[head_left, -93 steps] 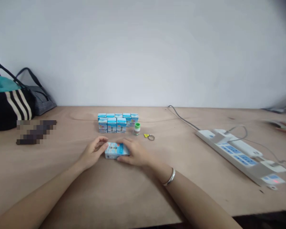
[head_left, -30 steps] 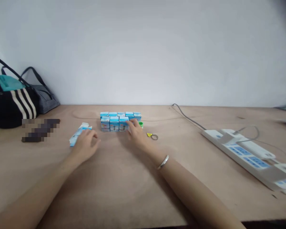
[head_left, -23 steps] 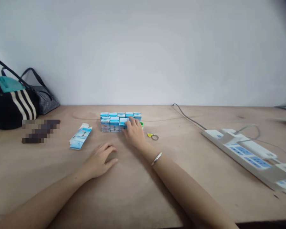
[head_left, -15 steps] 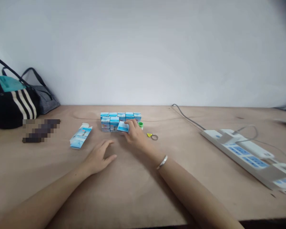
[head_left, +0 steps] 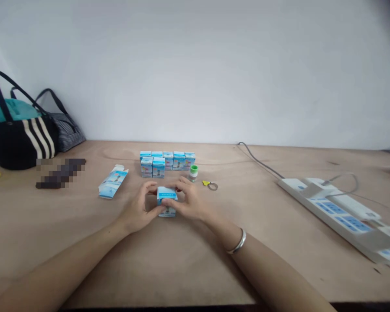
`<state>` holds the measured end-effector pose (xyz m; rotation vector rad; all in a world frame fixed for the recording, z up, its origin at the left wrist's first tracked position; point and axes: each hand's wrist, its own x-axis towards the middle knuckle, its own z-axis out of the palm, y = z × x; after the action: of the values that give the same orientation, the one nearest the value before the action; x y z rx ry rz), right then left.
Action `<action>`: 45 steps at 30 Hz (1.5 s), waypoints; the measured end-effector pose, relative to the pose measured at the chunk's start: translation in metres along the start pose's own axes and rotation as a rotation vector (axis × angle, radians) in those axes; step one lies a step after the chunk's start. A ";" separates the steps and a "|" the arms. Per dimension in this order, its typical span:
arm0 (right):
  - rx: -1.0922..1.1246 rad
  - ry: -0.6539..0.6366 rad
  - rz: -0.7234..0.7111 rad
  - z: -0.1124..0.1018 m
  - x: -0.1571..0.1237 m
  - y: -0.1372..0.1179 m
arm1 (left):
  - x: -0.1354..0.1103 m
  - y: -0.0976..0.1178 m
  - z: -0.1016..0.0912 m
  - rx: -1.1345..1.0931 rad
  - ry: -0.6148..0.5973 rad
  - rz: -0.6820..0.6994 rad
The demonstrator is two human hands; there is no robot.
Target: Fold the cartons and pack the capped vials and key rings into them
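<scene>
A small blue-and-white carton [head_left: 167,200] stands on the wooden table [head_left: 188,264] in front of me. My left hand [head_left: 139,206] grips its left side and my right hand [head_left: 189,200] grips its right side, fingers curled around the top. Behind it, several identical cartons [head_left: 167,162] stand in two rows. An opened, flattened carton [head_left: 113,182] lies to the left. A little bottle with a green cap [head_left: 193,172] stands right of the rows.
A yellow tag on a key ring [head_left: 210,185] lies past the bottle. A white power strip [head_left: 341,213] with cables runs along the right. Two bags [head_left: 26,130] stand at the far left against the wall, with a blurred dark object [head_left: 60,172] nearby.
My right hand pulled one carton off the front row and brought it toward me. My left hand came in from the table and closed on it. Earlier the left hand set the opened carton aside.
</scene>
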<state>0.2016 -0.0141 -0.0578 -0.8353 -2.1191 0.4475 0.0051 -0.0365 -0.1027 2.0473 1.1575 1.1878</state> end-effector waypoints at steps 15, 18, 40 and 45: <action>-0.114 0.153 -0.180 -0.015 -0.002 -0.005 | 0.002 0.002 -0.006 0.102 -0.044 0.168; -0.270 0.006 -0.318 -0.019 -0.004 -0.013 | 0.004 0.005 -0.006 0.192 -0.029 0.241; -0.381 -0.258 -0.170 -0.009 -0.015 0.006 | 0.005 0.017 -0.014 0.265 -0.077 0.187; -0.172 -0.376 -0.082 -0.011 -0.014 0.015 | 0.003 0.013 -0.014 0.358 -0.157 0.197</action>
<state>0.2228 -0.0122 -0.0674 -0.8046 -2.5587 0.4084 -0.0013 -0.0409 -0.0846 2.5227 1.1806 0.9348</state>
